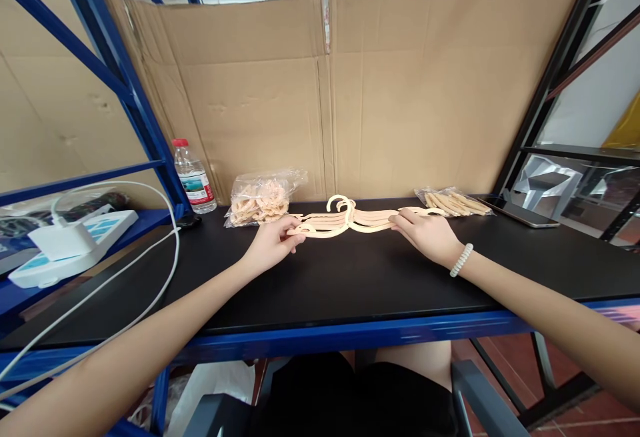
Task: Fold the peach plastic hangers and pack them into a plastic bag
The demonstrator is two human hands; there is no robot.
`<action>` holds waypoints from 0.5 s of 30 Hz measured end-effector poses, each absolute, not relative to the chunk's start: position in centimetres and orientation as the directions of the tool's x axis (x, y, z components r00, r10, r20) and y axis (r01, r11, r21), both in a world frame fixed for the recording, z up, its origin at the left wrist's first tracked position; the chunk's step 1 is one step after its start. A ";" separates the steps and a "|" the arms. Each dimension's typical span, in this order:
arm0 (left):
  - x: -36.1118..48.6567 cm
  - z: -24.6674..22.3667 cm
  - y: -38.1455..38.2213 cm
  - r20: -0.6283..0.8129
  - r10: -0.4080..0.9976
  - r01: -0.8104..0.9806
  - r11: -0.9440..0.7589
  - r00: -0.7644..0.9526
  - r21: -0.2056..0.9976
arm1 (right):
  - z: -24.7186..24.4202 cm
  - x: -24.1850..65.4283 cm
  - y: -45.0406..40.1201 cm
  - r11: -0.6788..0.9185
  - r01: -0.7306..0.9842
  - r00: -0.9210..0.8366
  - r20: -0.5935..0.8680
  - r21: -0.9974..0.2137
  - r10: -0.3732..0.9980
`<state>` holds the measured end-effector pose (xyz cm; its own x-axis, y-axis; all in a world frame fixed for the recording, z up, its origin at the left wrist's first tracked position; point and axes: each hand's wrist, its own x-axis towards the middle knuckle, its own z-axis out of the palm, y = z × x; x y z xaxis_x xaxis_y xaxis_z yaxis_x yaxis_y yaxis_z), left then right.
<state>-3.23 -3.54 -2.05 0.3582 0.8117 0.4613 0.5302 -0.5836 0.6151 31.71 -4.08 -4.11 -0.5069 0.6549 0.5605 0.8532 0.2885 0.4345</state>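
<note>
A small stack of peach-coloured plastic hangers lies on the black tabletop, hooks pointing away from me. My left hand grips the stack's left end, thumb and fingers closed around it. At the opposite end, my right hand has its fingers closed on the hangers too; a pale beaded bracelet is on that wrist. Behind my left hand sits a clear bag of peach-coloured pieces. Another clear bag, with long peach-coloured parts, lies just beyond my right hand.
A water bottle with a red cap stands at the back left. White cables run from a power strip on the left. A dark phone or tablet lies at the back right. Cardboard walls the rear; blue posts frame the left side.
</note>
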 end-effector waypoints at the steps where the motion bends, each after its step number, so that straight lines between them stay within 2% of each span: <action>1: -3.1 -1.9 -3.6 0.418 0.845 0.470 -0.533 0.333 0.704 | -4.0 31.7 -4.1 0.301 0.849 -0.517 0.566 0.435 0.642; 3: -2.8 -1.5 -3.8 0.350 0.890 0.367 -0.442 0.292 0.818 | -3.9 31.6 -4.2 0.323 0.841 -0.536 0.584 0.435 0.609; 6: -2.5 -1.2 -4.1 0.288 0.923 0.250 -0.351 0.257 0.902 | -3.8 31.5 -4.2 0.331 0.838 -0.544 0.606 0.435 0.580; 11: -2.3 -1.6 -4.0 0.190 0.945 0.101 -0.224 0.268 0.969 | -3.9 31.3 -4.2 0.271 0.847 -0.513 0.572 0.457 0.640; 15: -2.4 -1.8 -3.8 0.154 0.952 0.077 -0.180 0.266 0.981 | -3.9 31.3 -4.4 0.241 0.850 -0.489 0.532 0.468 0.691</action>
